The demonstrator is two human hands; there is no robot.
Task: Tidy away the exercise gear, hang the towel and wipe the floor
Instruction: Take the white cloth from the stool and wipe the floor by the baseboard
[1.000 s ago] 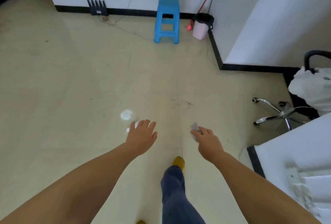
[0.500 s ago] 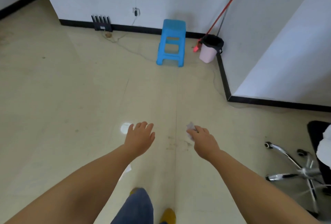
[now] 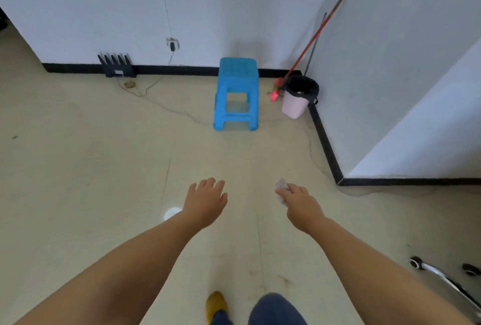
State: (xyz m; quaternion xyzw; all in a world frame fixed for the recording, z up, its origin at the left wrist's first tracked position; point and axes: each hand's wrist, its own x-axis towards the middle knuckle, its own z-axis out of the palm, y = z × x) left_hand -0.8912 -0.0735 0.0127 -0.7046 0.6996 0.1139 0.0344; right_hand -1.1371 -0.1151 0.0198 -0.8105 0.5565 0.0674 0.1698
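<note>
Risk is that we drop the crumpled grey tissue (image 3: 281,191) pinched in our right hand (image 3: 302,206) short of the pink plastic bin (image 3: 296,102), left hand (image 3: 205,201) spread and holding nothing.

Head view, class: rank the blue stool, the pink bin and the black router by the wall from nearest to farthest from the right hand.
1. Pink bin, in the corner ahead and slightly right of the right hand.
2. Blue stool, ahead and to the left, only a little farther.
3. Black router, far left against the wall.
</note>
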